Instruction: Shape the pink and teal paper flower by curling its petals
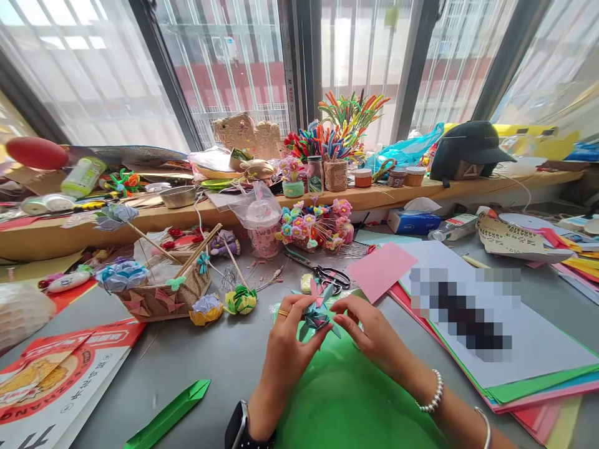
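A folded paper flower (pixel 316 315) with teal and pink pointed petals is held up over the near middle of the table. My left hand (pixel 291 340), a ring on one finger, grips it from the left and below between thumb and fingers. At its right side, my right hand (pixel 367 323) has thumb and index finger bent together at the petals, seemingly pinching one. Just beyond the flower lie black-handled scissors (pixel 331 277). Under my hands spreads a glossy green surface (pixel 355 393). A green folded paper strip (pixel 168 415) rests on the table at the near left.
Coloured paper sheets (pixel 528 324) are stacked at right, with a pink sheet (pixel 381 269) beside them. A cardboard box (pixel 159 299) with paper flowers stands at left, near a yellow-green paper flower (pixel 241 300). Behind are a plastic cup (pixel 262 234) and a crowded wooden sill (pixel 253 209).
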`<state>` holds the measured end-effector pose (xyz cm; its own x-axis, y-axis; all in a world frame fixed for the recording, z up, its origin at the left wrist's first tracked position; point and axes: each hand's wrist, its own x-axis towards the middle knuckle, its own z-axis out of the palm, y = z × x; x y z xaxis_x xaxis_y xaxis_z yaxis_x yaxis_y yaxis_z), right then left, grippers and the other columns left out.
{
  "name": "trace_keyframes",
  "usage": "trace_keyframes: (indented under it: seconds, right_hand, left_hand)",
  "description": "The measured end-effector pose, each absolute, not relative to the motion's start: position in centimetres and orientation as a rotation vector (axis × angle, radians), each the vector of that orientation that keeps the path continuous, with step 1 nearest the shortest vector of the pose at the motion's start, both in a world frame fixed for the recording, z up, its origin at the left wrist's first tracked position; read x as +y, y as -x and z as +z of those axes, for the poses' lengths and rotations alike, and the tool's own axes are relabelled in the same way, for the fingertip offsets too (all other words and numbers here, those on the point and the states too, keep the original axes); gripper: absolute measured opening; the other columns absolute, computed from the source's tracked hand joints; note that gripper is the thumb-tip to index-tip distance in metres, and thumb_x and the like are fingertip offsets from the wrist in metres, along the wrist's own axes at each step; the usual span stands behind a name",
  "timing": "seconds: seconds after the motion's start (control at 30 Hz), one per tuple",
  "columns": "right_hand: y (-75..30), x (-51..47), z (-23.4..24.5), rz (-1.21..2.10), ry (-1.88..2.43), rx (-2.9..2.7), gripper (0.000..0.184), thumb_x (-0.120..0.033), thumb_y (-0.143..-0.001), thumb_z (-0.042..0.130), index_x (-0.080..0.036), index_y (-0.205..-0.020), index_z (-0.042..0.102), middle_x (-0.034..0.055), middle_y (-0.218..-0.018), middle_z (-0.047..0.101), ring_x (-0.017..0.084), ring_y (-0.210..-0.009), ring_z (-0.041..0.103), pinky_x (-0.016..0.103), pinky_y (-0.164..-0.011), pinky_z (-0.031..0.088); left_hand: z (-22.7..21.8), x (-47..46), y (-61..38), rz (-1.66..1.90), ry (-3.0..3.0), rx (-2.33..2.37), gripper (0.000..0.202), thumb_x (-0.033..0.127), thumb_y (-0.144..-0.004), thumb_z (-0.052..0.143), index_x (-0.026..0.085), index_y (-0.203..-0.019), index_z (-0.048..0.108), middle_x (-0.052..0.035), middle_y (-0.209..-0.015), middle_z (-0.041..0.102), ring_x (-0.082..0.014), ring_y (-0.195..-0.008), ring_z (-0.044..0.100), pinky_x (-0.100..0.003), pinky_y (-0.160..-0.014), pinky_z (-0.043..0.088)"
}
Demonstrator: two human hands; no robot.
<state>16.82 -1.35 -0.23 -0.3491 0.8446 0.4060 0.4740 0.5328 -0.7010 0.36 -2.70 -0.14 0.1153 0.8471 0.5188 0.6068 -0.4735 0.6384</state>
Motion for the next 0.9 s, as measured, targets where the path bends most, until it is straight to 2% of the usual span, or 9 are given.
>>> trace_keyframes:
  seconds: [0.1,0.2,0.37,0.53,0.77,0.9]
  right_hand:
    - [-16.87,-1.27,-0.26,0.681,0.981,-2.085,0.021,-0.028,-0.089,0.04,-0.017,-0.089,0.058,0.0053,-0.083,0.062,0.017,-0.076,0.055,0.029,-0.068,0.045]
    - [-16.89,-1.44,-0.2,0.732,0.998,-2.096,0.019,-0.03,-0.086,0.048,-0.016,-0.094,0.058,0.0049,-0.083,0.062,0.015,-0.068,0.055,0.027,-0.062,0.046]
    - [-16.86,-1.67,0.02,0.741,1.034,-2.094,0.018,-0.023,-0.081,0.054,-0.016,-0.096,0.058,0.0041,-0.08,0.063,0.013,-0.062,0.053,0.026,-0.058,0.046]
    - [-16.79,-1.79,0.08,0.697,1.02,-2.072,0.016,-0.022,-0.079,0.055,-0.017,-0.094,0.058,0.0028,-0.08,0.063,0.012,-0.059,0.053,0.025,-0.058,0.046]
    - [-16.77,-1.93,0.29,0.64,0.983,-2.103,0.014,-0.016,-0.078,0.053,-0.017,-0.091,0.058,0.0003,-0.073,0.06,0.01,-0.056,0.051,0.023,-0.057,0.044]
    - [-16.65,-2.11,0.15,0.426,0.968,-2.193,0.012,-0.014,-0.08,0.049,-0.016,-0.084,0.06,0.0009,-0.065,0.057,0.012,-0.057,0.051,0.023,-0.054,0.041]
  left_hand:
    - [-0.11,-2.76,-0.34,1.339,-2.11,1.417,0.028,0.029,-0.075,0.06,0.024,-0.101,0.052,-0.0029,-0.095,0.051,-0.0176,-0.088,0.055,-0.03,-0.076,0.051]
    - [-0.24,-2.72,-0.32,1.361,-2.065,1.377,0.03,0.027,-0.075,0.06,0.024,-0.104,0.051,-0.0033,-0.098,0.05,-0.0169,-0.09,0.055,-0.029,-0.076,0.051]
    - [-0.62,-2.46,-0.22,1.334,-2.019,1.325,0.048,0.028,-0.075,0.06,0.026,-0.119,0.041,-0.0053,-0.108,0.045,-0.0188,-0.097,0.053,-0.031,-0.08,0.051]
    - [-0.34,-2.48,0.02,1.316,-2.051,1.29,0.039,0.026,-0.074,0.06,0.025,-0.111,0.047,-0.0053,-0.104,0.044,-0.0192,-0.095,0.052,-0.031,-0.077,0.052]
    - [-0.43,-2.79,0.04,1.405,-2.089,1.34,0.037,0.026,-0.072,0.061,0.024,-0.107,0.049,-0.0049,-0.099,0.045,-0.0179,-0.089,0.053,-0.03,-0.073,0.053]
    - [-0.4,-2.93,-0.34,1.464,-2.071,1.404,0.034,0.026,-0.072,0.062,0.023,-0.103,0.051,-0.004,-0.095,0.046,-0.016,-0.084,0.054,-0.027,-0.068,0.054]
